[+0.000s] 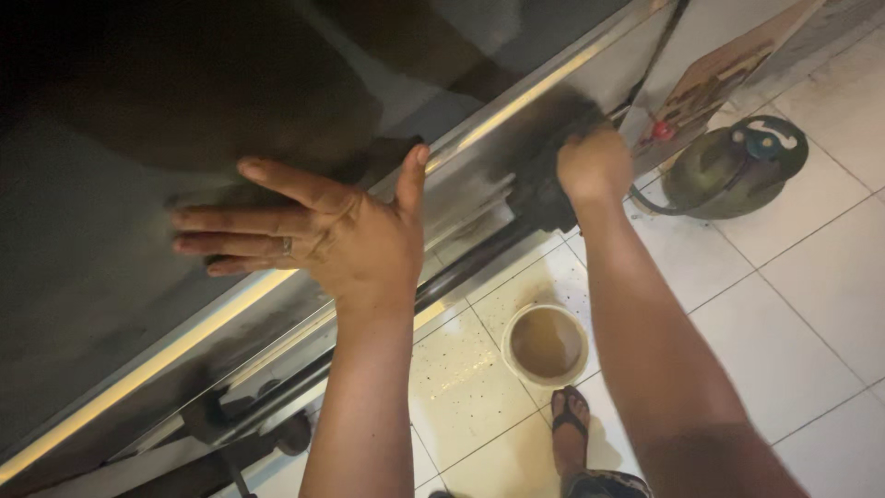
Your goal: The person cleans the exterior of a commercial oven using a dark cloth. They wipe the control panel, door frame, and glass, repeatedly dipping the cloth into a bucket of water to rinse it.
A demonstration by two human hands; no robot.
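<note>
My left hand (pixel 318 231) lies flat with fingers spread on the dark glossy top of a steel counter (pixel 111 304), a ring on one finger. My right hand (pixel 595 166) is closed around a dark cloth or sponge (pixel 544 189) and presses it against the counter's shiny metal front edge (pixel 498 115). The cloth is partly hidden under the fist. Both forearms reach up from the bottom of the head view.
A round pale bowl (pixel 546 345) of brownish water stands on the white tiled floor (pixel 811 277) below the counter. My foot in a sandal (pixel 570 424) is beside it. A green gas cylinder (pixel 733 166) with a hose lies at the upper right, next to a leaning board (pixel 710 78).
</note>
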